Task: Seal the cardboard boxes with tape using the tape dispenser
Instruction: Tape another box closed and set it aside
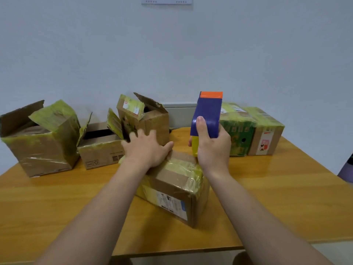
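Note:
A shut cardboard box [177, 190] with yellowish tape and a shipping label lies at the middle of the wooden table [277, 197]. My left hand [147, 148] presses flat on the box's far left top, thumb hooked over the far edge. My right hand [212, 148] grips a purple tape dispenser [208, 115] with an orange top, held upright above the box's far right corner. A yellow roll of tape [194, 148] shows below the dispenser, at that corner.
Three open boxes stand along the wall at the back left: a large one [42, 138], a low one [99, 148] and a tall one [145, 117]. Two shut boxes, one green [238, 134], one brown [267, 134], stand at the back right. A dark chair edge [346, 167] shows at far right.

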A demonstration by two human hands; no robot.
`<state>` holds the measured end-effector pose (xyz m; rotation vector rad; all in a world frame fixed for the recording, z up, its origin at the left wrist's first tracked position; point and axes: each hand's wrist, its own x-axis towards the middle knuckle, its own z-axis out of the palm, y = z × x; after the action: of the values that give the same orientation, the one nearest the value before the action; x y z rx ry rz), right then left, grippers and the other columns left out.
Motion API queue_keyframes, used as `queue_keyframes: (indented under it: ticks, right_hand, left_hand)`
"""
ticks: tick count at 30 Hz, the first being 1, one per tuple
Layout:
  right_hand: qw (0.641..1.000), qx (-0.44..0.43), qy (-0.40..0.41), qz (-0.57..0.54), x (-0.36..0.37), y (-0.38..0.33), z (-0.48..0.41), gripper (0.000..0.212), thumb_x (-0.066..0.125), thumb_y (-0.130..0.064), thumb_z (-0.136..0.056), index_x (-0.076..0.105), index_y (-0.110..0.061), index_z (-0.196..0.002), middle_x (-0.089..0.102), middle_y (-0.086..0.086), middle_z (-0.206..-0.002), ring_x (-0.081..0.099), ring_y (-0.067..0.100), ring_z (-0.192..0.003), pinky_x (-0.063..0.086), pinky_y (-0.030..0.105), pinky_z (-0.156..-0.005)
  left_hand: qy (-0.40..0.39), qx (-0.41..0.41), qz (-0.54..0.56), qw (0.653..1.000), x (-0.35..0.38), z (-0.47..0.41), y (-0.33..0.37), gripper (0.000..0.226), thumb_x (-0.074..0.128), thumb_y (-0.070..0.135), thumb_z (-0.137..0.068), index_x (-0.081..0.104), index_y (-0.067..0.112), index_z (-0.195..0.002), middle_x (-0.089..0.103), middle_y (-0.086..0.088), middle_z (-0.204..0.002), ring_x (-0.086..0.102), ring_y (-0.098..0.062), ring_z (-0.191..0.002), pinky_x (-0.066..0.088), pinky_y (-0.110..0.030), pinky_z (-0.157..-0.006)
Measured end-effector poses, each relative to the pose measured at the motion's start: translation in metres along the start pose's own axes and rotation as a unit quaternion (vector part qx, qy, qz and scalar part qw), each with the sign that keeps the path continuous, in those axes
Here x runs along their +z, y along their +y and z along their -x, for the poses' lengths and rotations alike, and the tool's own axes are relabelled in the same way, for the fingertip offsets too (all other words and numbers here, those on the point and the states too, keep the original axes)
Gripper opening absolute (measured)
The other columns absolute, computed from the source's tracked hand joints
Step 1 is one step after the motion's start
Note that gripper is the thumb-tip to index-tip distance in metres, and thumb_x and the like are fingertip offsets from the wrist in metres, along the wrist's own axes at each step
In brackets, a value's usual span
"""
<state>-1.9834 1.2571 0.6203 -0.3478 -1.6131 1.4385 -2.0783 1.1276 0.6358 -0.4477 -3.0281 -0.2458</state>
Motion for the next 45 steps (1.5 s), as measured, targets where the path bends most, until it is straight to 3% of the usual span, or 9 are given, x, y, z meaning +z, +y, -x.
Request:
queue_keyframes:
  ticks: [4,7,12,17,23,29,36,41,45]
  right_hand:
    - [0.999,-0.035,0.002,0.035,0.002,0.007,0.000,0.049,0.056,-0.068,-0.088,0.067,-0.023,-0.105,0.073,-0.006,-0.091,0.072,0.016,-0.079,0.061,0.047,-0.072]
    - [0.988,-0.111,-0.009,0.103,0.003,0.010,0.004,0.043,0.055,-0.063,-0.091,0.064,-0.021,-0.095,0.069,-0.010,-0.079,0.066,0.010,-0.068,0.057,0.037,-0.063]
    - [0.969,-0.160,-0.043,0.186,0.004,0.015,-0.002,0.048,0.051,-0.065,-0.091,0.058,-0.018,-0.087,0.064,-0.008,-0.068,0.061,0.010,-0.056,0.053,0.038,-0.053]
    - [0.982,-0.124,-0.039,0.140,0.003,0.013,-0.012,0.043,0.056,-0.060,-0.092,0.064,-0.018,-0.092,0.068,-0.009,-0.078,0.063,0.009,-0.066,0.048,0.023,-0.056]
    - [0.993,-0.081,-0.003,0.083,-0.017,0.001,-0.032,0.047,0.055,-0.067,-0.091,0.068,-0.022,-0.098,0.075,-0.001,-0.087,0.073,0.017,-0.075,0.061,0.043,-0.071]
    - [0.997,-0.022,0.000,0.069,-0.052,0.006,-0.026,0.045,0.058,-0.056,-0.096,0.072,-0.013,-0.095,0.075,0.004,-0.077,0.072,0.014,-0.066,0.060,0.034,-0.066]
    - [0.997,0.052,0.012,0.058,-0.068,0.031,-0.015,0.060,0.055,-0.071,-0.082,0.075,-0.014,-0.086,0.075,0.006,-0.076,0.072,0.025,-0.077,0.060,0.047,-0.077]
    - [0.998,0.059,0.009,0.030,-0.078,0.034,-0.021,0.036,0.060,-0.043,-0.101,0.073,-0.012,-0.090,0.074,0.010,-0.074,0.072,0.019,-0.067,0.055,0.021,-0.061]
    - [0.998,0.059,-0.005,0.015,-0.078,0.037,-0.026,0.033,0.060,-0.040,-0.101,0.073,-0.011,-0.093,0.073,0.008,-0.070,0.070,0.019,-0.060,0.053,0.017,-0.056]
  left_hand:
    - [-0.064,0.008,-0.018,0.998,0.011,-0.011,0.000,0.094,0.015,0.090,-0.089,0.044,0.026,-0.151,0.049,-0.016,-0.148,0.055,-0.040,-0.129,0.047,-0.049,-0.096]
    - [-0.075,0.018,-0.012,0.997,0.009,-0.015,0.000,0.097,0.018,0.093,-0.086,0.041,0.027,-0.153,0.048,-0.016,-0.151,0.055,-0.038,-0.131,0.049,-0.050,-0.099]
    - [-0.076,0.148,0.236,0.957,-0.011,0.002,-0.038,0.092,0.066,0.089,-0.068,0.042,0.043,-0.144,0.038,0.004,-0.149,0.051,-0.019,-0.129,0.046,-0.036,-0.102]
    - [-0.125,0.206,0.118,0.963,-0.011,0.031,-0.065,0.092,0.086,0.074,-0.060,0.042,0.058,-0.138,0.022,0.019,-0.165,0.024,-0.015,-0.150,0.038,-0.047,-0.118]
    - [0.009,0.034,-0.040,0.999,0.000,0.046,-0.037,0.106,0.046,0.106,-0.056,0.043,0.042,-0.141,0.049,-0.010,-0.142,0.049,-0.031,-0.128,0.053,-0.044,-0.095]
    - [-0.047,0.100,0.055,0.992,-0.008,0.042,-0.010,0.108,0.069,0.091,-0.063,0.038,0.043,-0.155,0.048,-0.006,-0.140,0.054,-0.026,-0.121,0.052,-0.039,-0.096]
    - [0.011,0.113,-0.001,0.993,0.014,0.015,0.028,0.111,0.039,0.105,-0.061,0.038,0.047,-0.155,0.052,-0.003,-0.136,0.062,-0.029,-0.113,0.059,-0.040,-0.088]
    - [0.040,0.118,0.049,0.991,0.034,-0.018,0.060,0.093,0.045,0.093,-0.077,0.043,0.041,-0.154,0.053,-0.008,-0.139,0.063,-0.033,-0.117,0.056,-0.042,-0.090]
    - [0.047,0.129,0.050,0.989,0.050,-0.043,0.088,0.079,0.048,0.079,-0.091,0.036,0.036,-0.157,0.049,-0.012,-0.146,0.061,-0.036,-0.122,0.057,-0.047,-0.095]
